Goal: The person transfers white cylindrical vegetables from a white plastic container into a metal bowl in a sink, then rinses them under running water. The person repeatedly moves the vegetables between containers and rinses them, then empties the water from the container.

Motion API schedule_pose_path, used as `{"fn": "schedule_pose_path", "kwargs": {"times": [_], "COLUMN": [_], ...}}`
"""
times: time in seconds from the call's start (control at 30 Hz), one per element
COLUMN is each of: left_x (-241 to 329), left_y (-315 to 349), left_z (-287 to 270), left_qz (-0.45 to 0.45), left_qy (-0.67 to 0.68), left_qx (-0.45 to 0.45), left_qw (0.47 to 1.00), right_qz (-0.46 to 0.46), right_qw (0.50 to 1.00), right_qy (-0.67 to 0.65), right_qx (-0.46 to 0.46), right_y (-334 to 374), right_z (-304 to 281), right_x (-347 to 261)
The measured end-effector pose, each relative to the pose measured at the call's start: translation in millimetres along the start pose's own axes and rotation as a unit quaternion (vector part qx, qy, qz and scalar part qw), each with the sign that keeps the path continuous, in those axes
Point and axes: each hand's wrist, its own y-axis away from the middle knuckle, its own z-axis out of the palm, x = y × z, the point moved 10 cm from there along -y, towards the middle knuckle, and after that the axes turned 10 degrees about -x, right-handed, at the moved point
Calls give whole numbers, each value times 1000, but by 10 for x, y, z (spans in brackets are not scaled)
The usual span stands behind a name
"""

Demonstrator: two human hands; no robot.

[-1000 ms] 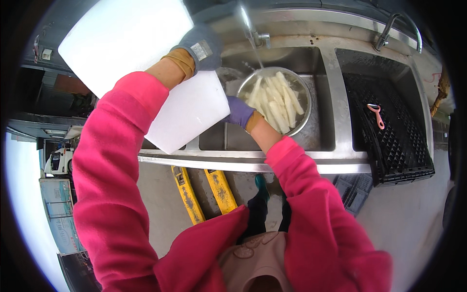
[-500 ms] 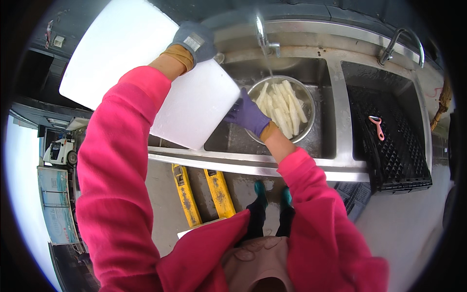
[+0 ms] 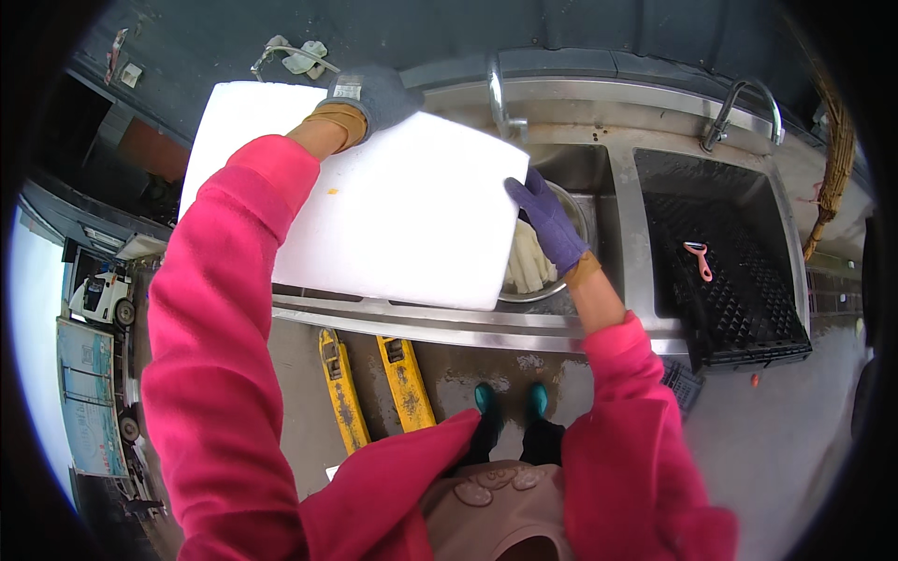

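Note:
A broad white foam board [image 3: 374, 206] spans the left part of the steel sink. My left hand [image 3: 374, 101], in a grey glove, grips its far edge; the fingertips are out of sight beyond it. At the board's right edge, my right hand [image 3: 550, 220], in a purple glove, is closed on the foam near the far corner. Under this edge sits a round metal bowl [image 3: 586, 220], partly covered by the board. Pale peeled vegetable sticks [image 3: 529, 262] show in the bowl, below my right hand.
A tap [image 3: 498, 98] rises behind the bowl, and a curved tap [image 3: 748, 101] stands farther right. The right basin holds a tilted black crate [image 3: 748, 299] with a pink peeler [image 3: 700, 262] on it. Yellow forks [image 3: 407, 383] lie on the floor; a straw broom [image 3: 832, 173] leans at right.
The foam board has shifted right, carried by both hands, and now covers much of the bowl. My right hand moved right with it. The water stream seen before is hidden from view.

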Motion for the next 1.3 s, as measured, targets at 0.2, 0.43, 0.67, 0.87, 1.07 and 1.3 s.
{"fn": "schedule_pose_path", "kwargs": {"times": [0.2,0.43,0.67,0.87,1.07,1.3], "left_x": [-97,-88,-867,-840,-337,143], "left_y": [-173,194,933,1245,904,354], "left_z": [294,623,213,251,221,318], "left_qz": [-15,181,85,86,159,165], "left_qy": [90,-37,63,149,93,39], "left_qx": [5,-209,-307,-286,-232,-263], "left_qw": [996,960,946,943,955,950], "right_qz": [106,192,180,152,130,194], "right_qw": [990,931,922,926,905,916], "right_qy": [-47,-272,-296,-303,-356,-191], "right_qx": [75,149,174,167,191,294], "right_y": [516,599,377,110,198,745], "right_z": [162,104,-258,-509,-762,-1394], "right_x": [666,1376,1558,1719,1858,1711]}}
